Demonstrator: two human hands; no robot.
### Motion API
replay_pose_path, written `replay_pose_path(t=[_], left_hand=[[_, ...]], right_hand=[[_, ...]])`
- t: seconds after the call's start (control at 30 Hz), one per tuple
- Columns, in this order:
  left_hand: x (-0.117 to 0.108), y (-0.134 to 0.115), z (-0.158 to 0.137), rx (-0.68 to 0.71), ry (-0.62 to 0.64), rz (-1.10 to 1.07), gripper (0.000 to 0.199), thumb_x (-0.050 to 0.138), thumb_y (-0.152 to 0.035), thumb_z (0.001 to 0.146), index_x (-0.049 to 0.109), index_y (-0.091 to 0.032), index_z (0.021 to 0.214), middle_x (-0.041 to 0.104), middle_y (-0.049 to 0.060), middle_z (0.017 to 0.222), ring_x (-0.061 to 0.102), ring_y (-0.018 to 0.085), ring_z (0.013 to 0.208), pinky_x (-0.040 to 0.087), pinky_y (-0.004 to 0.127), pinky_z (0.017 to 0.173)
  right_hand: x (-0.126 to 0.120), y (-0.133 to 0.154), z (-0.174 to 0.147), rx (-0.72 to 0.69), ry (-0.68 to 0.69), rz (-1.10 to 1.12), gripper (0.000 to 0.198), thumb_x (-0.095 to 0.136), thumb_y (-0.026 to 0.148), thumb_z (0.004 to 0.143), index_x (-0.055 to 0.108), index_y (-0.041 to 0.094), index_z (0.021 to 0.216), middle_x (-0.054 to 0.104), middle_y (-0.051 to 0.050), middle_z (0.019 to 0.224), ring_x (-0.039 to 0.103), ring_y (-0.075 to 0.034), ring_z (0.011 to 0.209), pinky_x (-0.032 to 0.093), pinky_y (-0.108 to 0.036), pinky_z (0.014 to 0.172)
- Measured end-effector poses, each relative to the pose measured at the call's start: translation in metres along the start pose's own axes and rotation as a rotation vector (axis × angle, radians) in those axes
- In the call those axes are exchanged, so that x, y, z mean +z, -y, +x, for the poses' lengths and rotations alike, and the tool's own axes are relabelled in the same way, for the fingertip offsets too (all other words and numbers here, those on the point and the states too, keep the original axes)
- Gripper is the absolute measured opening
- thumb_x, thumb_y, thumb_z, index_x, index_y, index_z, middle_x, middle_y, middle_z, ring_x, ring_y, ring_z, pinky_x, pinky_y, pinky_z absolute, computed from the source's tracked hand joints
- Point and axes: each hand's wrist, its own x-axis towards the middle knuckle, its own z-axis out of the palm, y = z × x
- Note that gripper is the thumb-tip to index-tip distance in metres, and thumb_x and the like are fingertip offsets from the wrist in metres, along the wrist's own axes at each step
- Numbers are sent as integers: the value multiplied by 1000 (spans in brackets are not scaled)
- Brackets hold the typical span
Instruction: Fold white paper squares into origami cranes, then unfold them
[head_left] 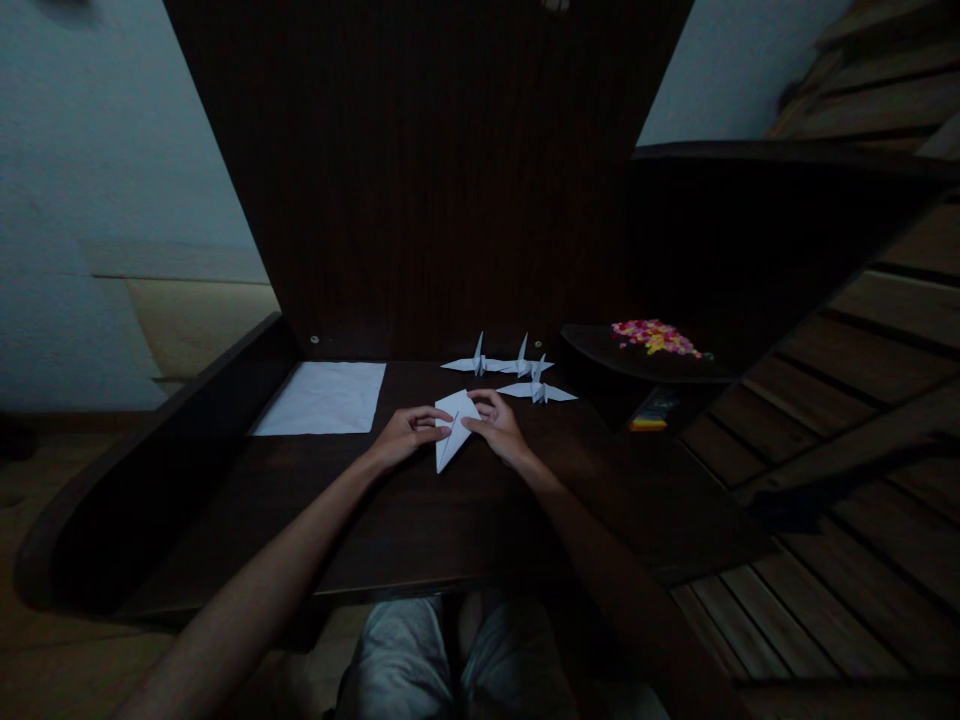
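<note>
A folded white piece of origami paper (455, 430) is held between my two hands, just above the dark desk. It has a kite-like outline with a slit down its middle and a point toward me. My left hand (411, 434) pinches its left edge, thumb on top. On the right side, my right hand (496, 425) grips the upper part, its thumb on the face and its fingers curled behind. Just beyond my right hand stand three folded white paper cranes (538, 391) with wings spread.
White paper sheets (322, 398) lie flat at the desk's left. On a raised corner shelf (592, 345) at right sits a pile of small pink and yellow pieces (656, 337). Below it is a yellow-edged object (648, 424). The desk has a raised left side panel (172, 450) and a tall back panel.
</note>
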Motion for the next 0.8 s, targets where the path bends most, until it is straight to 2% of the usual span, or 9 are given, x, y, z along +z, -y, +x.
replay_pose_path(t=[0.17,0.37,0.5,0.67,0.8], left_hand=[[-1,0,-1,-16,29,17,46,82,-29,58,70,-14,99,73,6,88,67,20,83,49,35,81],[-1,1,0,-21,28,-34,48,83,-27,56,67,-13,99,73,6,89,68,20,82,51,36,82],[0,4,2,13,25,-44,59,83,-24,57,61,-14,111,72,7,91,67,20,85,51,37,83],[1,7,3,15,8,-80,76,82,-26,60,48,-16,127,71,7,91,68,21,84,51,38,81],[1,9,3,2,-23,-40,76,82,-29,58,48,-15,125,71,7,88,68,20,82,52,37,79]], right_hand=[[3,0,-2,-14,74,0,47,75,25,63,50,24,103,66,2,84,66,-17,77,51,-30,70],[5,1,-2,-2,13,-4,49,76,29,64,49,24,105,64,4,75,64,-15,69,50,-28,65],[3,1,-1,-16,-2,-15,50,77,30,63,49,24,104,63,5,72,63,-13,66,49,-26,63],[2,2,-1,21,26,-32,50,76,30,62,48,24,104,62,5,71,63,-14,66,49,-28,63],[5,1,-3,42,70,-62,48,76,30,62,50,24,101,62,5,71,63,-14,65,49,-28,63]])
